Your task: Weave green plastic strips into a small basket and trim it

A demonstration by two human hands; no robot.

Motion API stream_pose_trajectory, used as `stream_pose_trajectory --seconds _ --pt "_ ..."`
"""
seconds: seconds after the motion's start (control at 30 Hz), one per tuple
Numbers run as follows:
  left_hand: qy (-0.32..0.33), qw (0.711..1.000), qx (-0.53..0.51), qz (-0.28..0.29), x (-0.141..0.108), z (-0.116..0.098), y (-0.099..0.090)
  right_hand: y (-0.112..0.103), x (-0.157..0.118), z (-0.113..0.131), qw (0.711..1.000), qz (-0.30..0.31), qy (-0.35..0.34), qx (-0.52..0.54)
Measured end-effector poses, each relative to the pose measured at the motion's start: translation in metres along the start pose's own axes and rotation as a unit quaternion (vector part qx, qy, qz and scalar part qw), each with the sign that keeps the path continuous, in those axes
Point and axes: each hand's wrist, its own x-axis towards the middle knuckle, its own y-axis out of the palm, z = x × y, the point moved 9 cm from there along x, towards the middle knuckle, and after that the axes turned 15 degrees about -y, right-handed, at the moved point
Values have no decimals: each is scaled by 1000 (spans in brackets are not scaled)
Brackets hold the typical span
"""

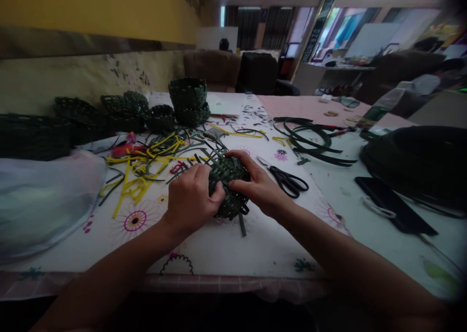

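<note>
Dark green woven piece [230, 169] sits between the two hands, just above the tablecloth or on it; contact underneath cannot be made out. Left hand [192, 196] takes its left side, fingers curled in, thumb pressed to the near face. Right hand [260, 183] grasps the right side, index finger over the far upper edge, thumb laid across the near face. The weave fills the gap between the two thumbs, its lower part showing beneath them.

Unwoven strips [204, 158] fan out from its upper left, beyond the left hand's knuckles. One strip end [242, 226] juts from the bottom, toward the wearer.

Just right of the right hand: black-handled scissors [290, 181], lying flat, blades pointing away and left. Left of the work, a tangle of yellow strips [126, 191] mixed with green offcuts. Farther left, a whitish plastic bag [44, 200].

Beyond, at far left and centre, dark green woven baskets [188, 96], some stacked. Far right, looped green strips [310, 140], a dark phone [394, 203], a large dark coil [419, 164]. Floral tablecloth [255, 254] under the work area.
</note>
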Motion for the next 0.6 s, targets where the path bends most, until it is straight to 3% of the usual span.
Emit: stream_pose_trajectory --seconds 0.2,0.33,0.47,0.6 --pt "-9 1000 17 12 5 2 4 2 1 -3 999 16 14 38" --pt "-36 999 -5 23 11 10 4 -1 6 -1 990 118 -21 77" --pt "-51 998 -20 38 16 18 5 -5 6 -5 962 256 -87 -29" --pt "-59 997 -35 44 18 21 6 -7 7 -9 952 262 -126 -100"
